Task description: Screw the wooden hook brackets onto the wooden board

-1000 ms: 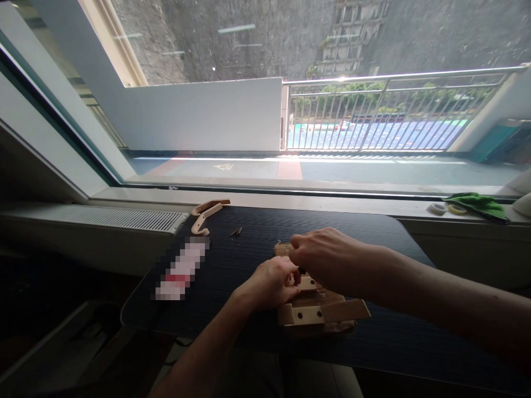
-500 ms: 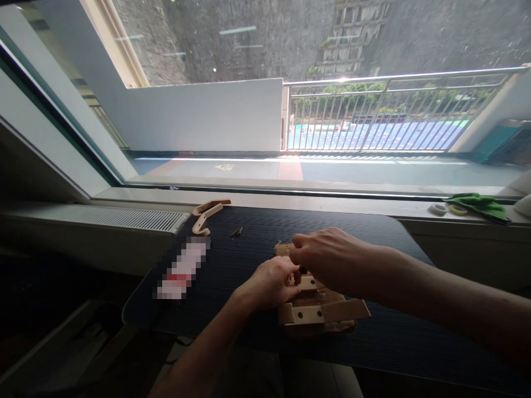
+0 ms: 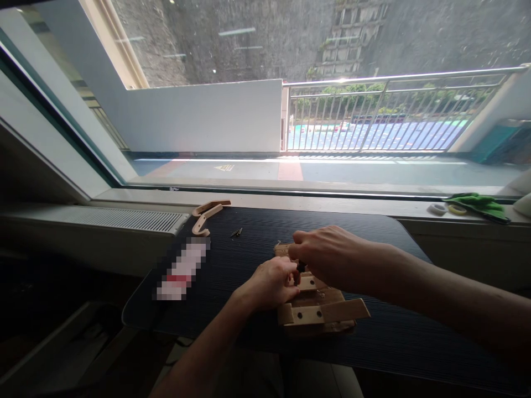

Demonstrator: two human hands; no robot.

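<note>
On the dark table [image 3: 373, 232], the left hand [image 3: 269, 284] curls closed against the left edge of the wooden assembly [image 3: 319, 310] while the right hand [image 3: 327, 257] pinches a small dark tool [image 3: 301, 268] onto it, with curved wooden pieces [image 3: 206, 215] and loose screws [image 3: 236, 232] lying well apart at the far-left corner.

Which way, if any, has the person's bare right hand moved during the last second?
No. The right hand stays over the far end of the pale wooden assembly with holes, no nearer the small dark screws on the black table.
</note>
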